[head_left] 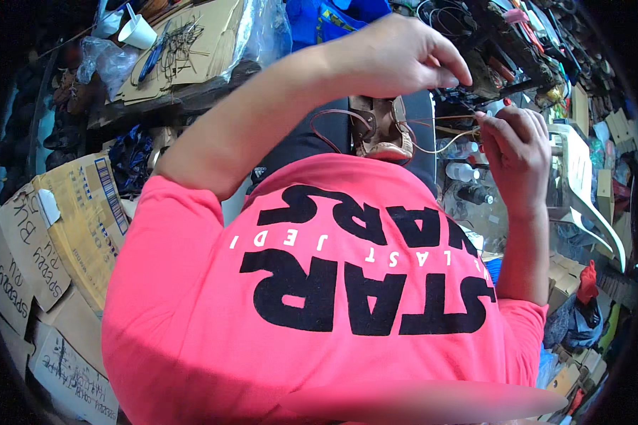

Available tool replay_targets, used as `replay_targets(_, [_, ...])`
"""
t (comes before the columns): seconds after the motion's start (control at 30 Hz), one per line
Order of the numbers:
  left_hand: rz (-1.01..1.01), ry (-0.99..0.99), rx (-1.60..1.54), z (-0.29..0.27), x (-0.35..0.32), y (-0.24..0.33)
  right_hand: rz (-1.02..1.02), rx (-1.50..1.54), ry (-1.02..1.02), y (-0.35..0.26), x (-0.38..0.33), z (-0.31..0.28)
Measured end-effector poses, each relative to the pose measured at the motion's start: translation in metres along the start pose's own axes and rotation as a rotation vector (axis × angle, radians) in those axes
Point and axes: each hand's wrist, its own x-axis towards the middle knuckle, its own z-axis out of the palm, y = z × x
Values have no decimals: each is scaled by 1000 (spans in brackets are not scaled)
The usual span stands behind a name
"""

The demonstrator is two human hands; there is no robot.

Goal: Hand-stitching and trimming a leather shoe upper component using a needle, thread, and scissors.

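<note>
A brown leather shoe rests at my lap between my dark-trousered legs, its opening facing up. From its left side a reddish-brown lace curves out in a loop. On the other side a pale lace runs from the shoe to my right hand, whose thumb and fingers pinch it. My left hand is raised above the shoe, its arm crossing from the left. Its thumb and forefinger are closed, just above the right fingertips; whatever they hold is too small to make out.
Cardboard with tangled dark strands lies at the far left, beside a white cup. Boxes are stacked left. Clear containers and a white plastic chair stand right. A blue bag lies ahead.
</note>
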Motion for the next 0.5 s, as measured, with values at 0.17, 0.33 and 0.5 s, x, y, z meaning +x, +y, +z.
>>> replay_targets(0.17, [-42, -67, 30, 26, 12, -22, 92, 204, 236, -6, -4, 27])
replay_targets(0.33, [-113, 6, 112, -23, -31, -36, 324, 1090, 369, -5, -11, 56])
replay_targets(0.5, [-528, 179, 538, -139, -145, -73, 451, 2131, 325, 23, -63, 65])
